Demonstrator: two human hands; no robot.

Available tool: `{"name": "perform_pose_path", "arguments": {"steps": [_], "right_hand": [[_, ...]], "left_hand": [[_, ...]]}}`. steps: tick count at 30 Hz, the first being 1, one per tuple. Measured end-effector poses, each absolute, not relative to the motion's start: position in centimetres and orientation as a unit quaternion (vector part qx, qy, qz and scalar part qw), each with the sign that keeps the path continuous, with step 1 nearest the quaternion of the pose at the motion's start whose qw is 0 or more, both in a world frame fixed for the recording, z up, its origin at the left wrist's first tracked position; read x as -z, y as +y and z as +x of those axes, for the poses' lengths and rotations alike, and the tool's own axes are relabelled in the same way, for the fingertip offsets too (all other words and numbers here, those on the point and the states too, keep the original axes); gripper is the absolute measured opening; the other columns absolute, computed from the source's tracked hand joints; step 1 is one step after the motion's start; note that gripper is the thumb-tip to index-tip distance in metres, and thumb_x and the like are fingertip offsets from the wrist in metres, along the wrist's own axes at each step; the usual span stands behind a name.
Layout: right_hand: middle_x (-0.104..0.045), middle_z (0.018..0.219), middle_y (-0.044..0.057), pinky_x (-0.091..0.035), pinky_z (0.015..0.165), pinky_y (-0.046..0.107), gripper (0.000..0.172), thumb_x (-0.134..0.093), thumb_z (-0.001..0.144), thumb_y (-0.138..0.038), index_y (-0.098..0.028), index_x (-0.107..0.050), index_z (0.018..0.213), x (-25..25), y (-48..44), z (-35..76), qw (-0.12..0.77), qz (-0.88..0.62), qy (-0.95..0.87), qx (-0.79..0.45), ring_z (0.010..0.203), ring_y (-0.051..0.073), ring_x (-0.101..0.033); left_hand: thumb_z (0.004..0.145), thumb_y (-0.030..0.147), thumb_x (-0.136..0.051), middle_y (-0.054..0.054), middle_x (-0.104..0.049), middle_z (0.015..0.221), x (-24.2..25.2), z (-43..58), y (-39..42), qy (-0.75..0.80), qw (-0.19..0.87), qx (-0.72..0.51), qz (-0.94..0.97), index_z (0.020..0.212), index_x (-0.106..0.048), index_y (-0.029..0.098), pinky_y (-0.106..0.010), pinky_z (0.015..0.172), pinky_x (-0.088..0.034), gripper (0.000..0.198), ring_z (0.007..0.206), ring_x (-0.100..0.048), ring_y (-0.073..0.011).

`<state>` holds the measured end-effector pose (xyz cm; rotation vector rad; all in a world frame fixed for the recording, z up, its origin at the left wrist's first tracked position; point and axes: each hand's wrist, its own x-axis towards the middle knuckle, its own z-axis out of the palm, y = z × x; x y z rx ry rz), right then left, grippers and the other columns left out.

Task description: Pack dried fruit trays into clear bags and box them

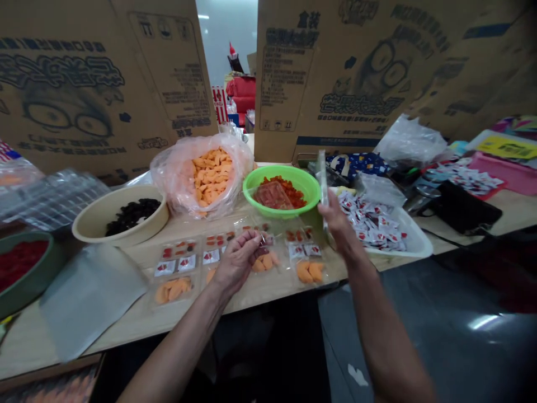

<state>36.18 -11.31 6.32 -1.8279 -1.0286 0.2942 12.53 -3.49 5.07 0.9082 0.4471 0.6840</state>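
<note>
My right hand [338, 221] grips a clear plastic tray or lid [323, 178], held upright and seen edge-on beside the green bowl [310, 193]. My left hand [241, 254] is closed, thumb against fingers, above the row of trays; a shiny clear bit shows at its fingertips, too small to name. Below lie several clear compartment trays [174, 266] with orange curved pieces [309, 272], white printed sachets [187, 263] and small red and brown pieces [179, 249]. The left hand partly hides the middle trays. Inside the green bowl are orange-red pieces and a clear reddish-looking tray [273, 196].
A plastic bag of orange pieces [212, 176] and a cream bowl of dark pieces [126, 221] stand behind. At right is a white tub of sachets [377, 224]; at left, a dark green bowl of red pieces [20, 260]. Cardboard boxes [335, 73] wall the back.
</note>
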Motion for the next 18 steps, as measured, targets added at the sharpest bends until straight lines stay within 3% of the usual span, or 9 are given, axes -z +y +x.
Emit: {"name": "perform_pose_path", "arguments": {"steps": [2, 5, 7, 11, 13, 15, 18], "right_hand": [[-0.047, 0.148, 0.019, -0.024, 0.11, 0.068, 0.082, -0.045, 0.088, -0.067, -0.02, -0.036, 0.155, -7.0, -9.5, 41.9, 0.332, -0.881, -0.337, -0.006, 0.135, 0.044, -0.041], [-0.036, 0.154, 0.027, -0.024, 0.104, 0.075, 0.085, -0.039, 0.09, -0.071, -0.016, -0.034, 0.156, -7.5, -7.8, 47.2, 0.148, -0.938, -0.313, 0.003, 0.137, 0.05, -0.036], [-0.031, 0.157, 0.026, -0.025, 0.103, 0.075, 0.078, -0.035, 0.095, -0.065, -0.017, -0.033, 0.156, -7.7, -8.2, 47.1, 0.116, -0.924, -0.363, 0.018, 0.14, 0.049, -0.033], [-0.041, 0.152, 0.018, -0.033, 0.111, 0.058, 0.061, -0.035, 0.099, -0.045, -0.019, -0.035, 0.155, -7.1, -12.2, 40.1, 0.204, -0.815, -0.534, 0.097, 0.14, 0.034, -0.039], [-0.049, 0.145, 0.017, -0.037, 0.112, 0.047, 0.056, -0.038, 0.099, -0.037, -0.016, -0.041, 0.151, -5.4, -14.7, 35.9, 0.232, -0.77, -0.59, 0.078, 0.135, 0.027, -0.045], [-0.05, 0.146, 0.018, -0.039, 0.11, 0.047, 0.053, -0.041, 0.098, -0.034, -0.017, -0.046, 0.148, -2.8, -16.6, 33.0, 0.193, -0.779, -0.594, 0.055, 0.134, 0.029, -0.046], [-0.039, 0.155, 0.017, -0.038, 0.104, 0.06, 0.053, -0.044, 0.098, -0.037, -0.028, -0.046, 0.15, 1.4, -17.4, 31.0, 0.076, -0.833, -0.547, 0.037, 0.14, 0.04, -0.037]], "left_hand": [[0.078, 0.033, -0.081, -0.01, -0.071, 0.104, -4.2, 13.2, -4.0, 0.199, 0.845, -0.268, 0.418, 0.086, -0.062, 0.013, -0.031, 0.087, -0.053, 0.028, 0.094, -0.069, -0.0187], [0.079, 0.033, -0.081, -0.014, -0.073, 0.105, -2.5, 15.2, -5.5, 0.176, 0.879, -0.183, 0.403, 0.086, -0.06, 0.013, -0.035, 0.089, -0.053, 0.03, 0.094, -0.071, -0.0219], [0.076, 0.034, -0.082, -0.014, -0.074, 0.1, -1.3, 16.8, -6.3, 0.18, 0.889, -0.155, 0.392, 0.084, -0.059, 0.013, -0.035, 0.088, -0.053, 0.032, 0.092, -0.072, -0.0223], [0.08, 0.033, -0.077, -0.01, -0.073, 0.087, 0.8, 19.1, -6.5, 0.246, 0.862, -0.13, 0.423, 0.079, -0.057, 0.013, -0.034, 0.087, -0.055, 0.029, 0.082, -0.072, -0.0188], [0.086, 0.031, -0.069, -0.006, -0.069, 0.079, 1.2, 19.2, -6.3, 0.304, 0.8, -0.122, 0.503, 0.078, -0.056, 0.014, -0.034, 0.08, -0.057, 0.023, 0.07, -0.069, -0.0157], [0.091, 0.027, -0.061, -0.005, -0.067, 0.079, 1.0, 18.4, -6.2, 0.35, 0.672, -0.141, 0.637, 0.088, -0.059, 0.014, -0.035, 0.077, -0.057, 0.013, 0.068, -0.067, -0.016], [0.093, 0.023, -0.056, -0.013, -0.068, 0.108, 0.0, 16.3, -6.1, 0.366, 0.381, -0.177, 0.83, 0.116, -0.06, 0.015, -0.045, 0.092, -0.054, 0.025, 0.101, -0.067, -0.026]]}}
